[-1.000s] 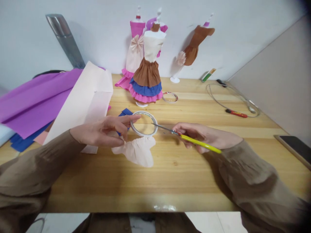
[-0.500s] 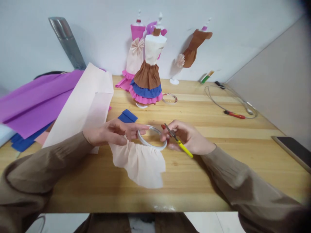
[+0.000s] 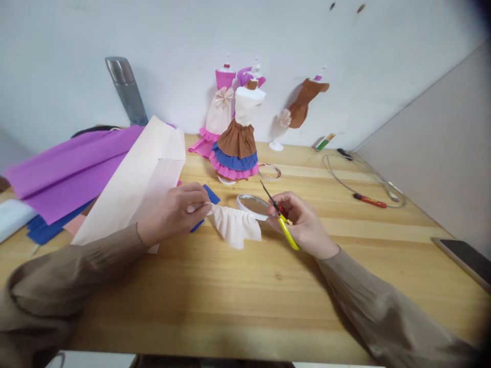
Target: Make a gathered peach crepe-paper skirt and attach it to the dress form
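Here, over the table [image 3: 230, 306], the left hand [image 3: 176, 212] has its fingertips pressed together on one end of the frill [image 3: 235, 229], which is between both hands, while the right hand [image 3: 301, 225] is closed on the tape [image 3: 241, 205] and the scissors [image 3: 286, 229].

The right hand [image 3: 307, 228] seems to partly hide the tape roll [image 3: 247, 210].

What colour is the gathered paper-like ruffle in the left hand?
The gathered ruffle is pale cream-pink, seen in the head view.
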{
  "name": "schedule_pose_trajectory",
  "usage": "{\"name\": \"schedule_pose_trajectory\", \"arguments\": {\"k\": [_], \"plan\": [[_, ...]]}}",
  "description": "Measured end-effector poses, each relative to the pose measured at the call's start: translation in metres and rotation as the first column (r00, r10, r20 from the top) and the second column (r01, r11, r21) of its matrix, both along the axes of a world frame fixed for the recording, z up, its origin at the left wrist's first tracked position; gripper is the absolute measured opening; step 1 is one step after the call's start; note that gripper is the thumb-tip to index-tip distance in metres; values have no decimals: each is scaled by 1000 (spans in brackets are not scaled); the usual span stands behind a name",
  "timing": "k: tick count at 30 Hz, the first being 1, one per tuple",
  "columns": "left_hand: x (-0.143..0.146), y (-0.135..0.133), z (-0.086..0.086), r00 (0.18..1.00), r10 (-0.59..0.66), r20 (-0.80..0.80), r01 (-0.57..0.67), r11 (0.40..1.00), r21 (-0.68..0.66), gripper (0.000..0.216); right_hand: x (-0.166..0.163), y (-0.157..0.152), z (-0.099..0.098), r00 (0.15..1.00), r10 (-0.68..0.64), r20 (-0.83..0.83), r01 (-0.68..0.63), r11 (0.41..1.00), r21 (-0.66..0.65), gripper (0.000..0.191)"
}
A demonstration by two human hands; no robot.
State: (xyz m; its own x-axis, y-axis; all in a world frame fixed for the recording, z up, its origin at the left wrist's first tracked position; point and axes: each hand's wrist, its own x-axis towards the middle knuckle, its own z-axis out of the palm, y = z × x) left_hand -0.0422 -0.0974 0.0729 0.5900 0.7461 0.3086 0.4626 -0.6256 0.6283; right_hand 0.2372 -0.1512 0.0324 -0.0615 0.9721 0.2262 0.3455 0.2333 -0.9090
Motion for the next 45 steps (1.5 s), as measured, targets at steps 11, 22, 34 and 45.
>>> {"name": "schedule_pose_trajectory", "arguments": {"k": [11, 22, 34, 45], "plan": [[9, -7, 4, 903, 204, -379, -173, 978, 114, 28, -7, -14, -3, 968, -37, 248, -31, 964, 265, 28], [-1, 1, -8, 988, 46, -150, -1, 957, 290, 37, -12, -19, -5, 955, -20, 297, -72, 953, 293, 30], [16, -16, 12, 943, -195, -269, 240, 959, 147, 26, -22, -24, -4, 972, -10, 234, -44, 973, 225, 26], [15, -27, 21, 915, -387, -114, 388, 922, -16, 22, -31, -25, 1, 997, -9, -73, 7, 1000, -29, 34]]}}
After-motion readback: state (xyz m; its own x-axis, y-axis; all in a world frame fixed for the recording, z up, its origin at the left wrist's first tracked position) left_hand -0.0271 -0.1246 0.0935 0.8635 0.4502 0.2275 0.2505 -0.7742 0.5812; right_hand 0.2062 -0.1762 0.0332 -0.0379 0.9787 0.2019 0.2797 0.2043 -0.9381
